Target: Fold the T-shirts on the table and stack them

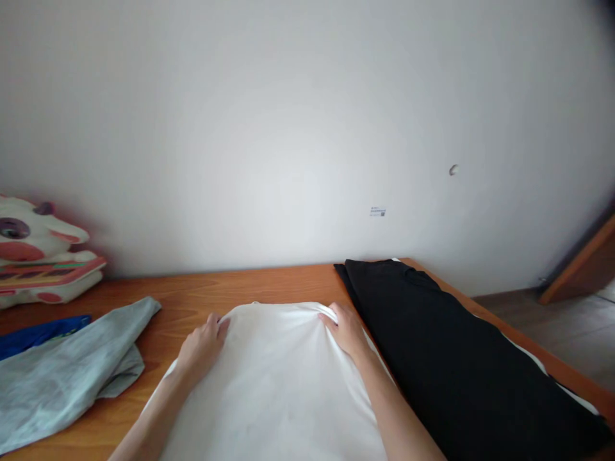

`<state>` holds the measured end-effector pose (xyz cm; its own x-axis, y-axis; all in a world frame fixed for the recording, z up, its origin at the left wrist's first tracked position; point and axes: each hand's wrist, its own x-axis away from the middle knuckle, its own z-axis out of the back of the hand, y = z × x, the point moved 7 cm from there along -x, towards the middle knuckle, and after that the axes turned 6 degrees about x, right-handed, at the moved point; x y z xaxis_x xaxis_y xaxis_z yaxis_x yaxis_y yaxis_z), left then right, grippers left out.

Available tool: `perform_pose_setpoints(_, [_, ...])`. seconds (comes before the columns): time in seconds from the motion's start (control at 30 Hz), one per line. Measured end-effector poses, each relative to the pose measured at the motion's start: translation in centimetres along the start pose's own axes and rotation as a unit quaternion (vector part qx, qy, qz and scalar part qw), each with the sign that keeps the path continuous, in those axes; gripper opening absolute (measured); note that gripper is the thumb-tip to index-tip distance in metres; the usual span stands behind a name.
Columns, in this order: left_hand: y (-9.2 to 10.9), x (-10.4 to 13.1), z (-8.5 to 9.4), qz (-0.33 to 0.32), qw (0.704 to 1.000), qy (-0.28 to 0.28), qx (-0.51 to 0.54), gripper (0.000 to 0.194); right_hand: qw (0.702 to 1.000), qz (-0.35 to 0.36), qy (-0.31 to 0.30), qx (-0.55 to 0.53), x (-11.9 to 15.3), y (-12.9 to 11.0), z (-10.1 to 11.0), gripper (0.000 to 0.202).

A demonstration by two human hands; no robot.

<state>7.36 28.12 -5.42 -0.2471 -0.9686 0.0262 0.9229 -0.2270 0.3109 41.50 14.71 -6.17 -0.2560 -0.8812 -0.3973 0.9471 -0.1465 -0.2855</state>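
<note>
A white cloth garment [278, 371] lies spread on the wooden table, its far edge toward the wall and its near part running out of the picture. My left hand [204, 342] is closed on the garment's far left corner, thumb on top. At the far right corner my right hand [348, 330] pinches the fabric, and creases run from its fingers toward me. What kind of garment it is I cannot tell.
Black folded clothes [432, 346] with white edges showing lie right of the garment. To the left are a grey-green cloth [72, 378], a blue cloth [43, 336] and a cow-shaped toy keyboard [48, 269]. A wall [288, 141] stands behind the wooden table [202, 291].
</note>
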Motion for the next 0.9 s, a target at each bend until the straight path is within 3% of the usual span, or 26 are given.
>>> perform_pose_setpoints(0.13, [0.6,1.0,-0.7,-0.035,0.999,-0.030,0.013,0.052,0.999,-0.035,-0.003,-0.003,1.4,-0.1,0.6,0.027])
perform_pose_setpoints(0.23, [-0.1,1.6,-0.8,-0.077,0.997,-0.014,-0.018,0.062,0.999,-0.040,-0.011,-0.004,2.5,-0.6,1.5,0.030])
perform_pose_setpoints(0.37, [-1.0,2.3,-0.5,-0.119,0.991,-0.015,-0.056,0.046,0.997,-0.005,-0.074,0.011,3.3,-1.8,2.8,0.038])
perform_pose_setpoints(0.5, [-0.5,2.9,1.2,-0.126,0.991,-0.018,-0.053,0.036,0.985,-0.010,-0.170,-0.010,3.8,-1.7,4.0,0.028])
perform_pose_setpoints(0.7, [2.4,3.8,4.2,-0.145,0.977,0.043,-0.152,0.040,0.975,-0.002,-0.219,-0.045,5.3,-1.8,7.4,0.030])
perform_pose_setpoints(0.83, [3.0,4.5,2.5,-0.133,0.980,-0.045,-0.140,0.034,0.944,0.047,-0.310,-0.102,7.4,-2.7,8.0,0.029])
perform_pose_setpoints(0.9, [3.1,4.9,1.3,-0.131,0.981,-0.082,-0.118,0.032,0.958,0.055,-0.273,-0.068,7.9,-2.8,8.4,0.028])
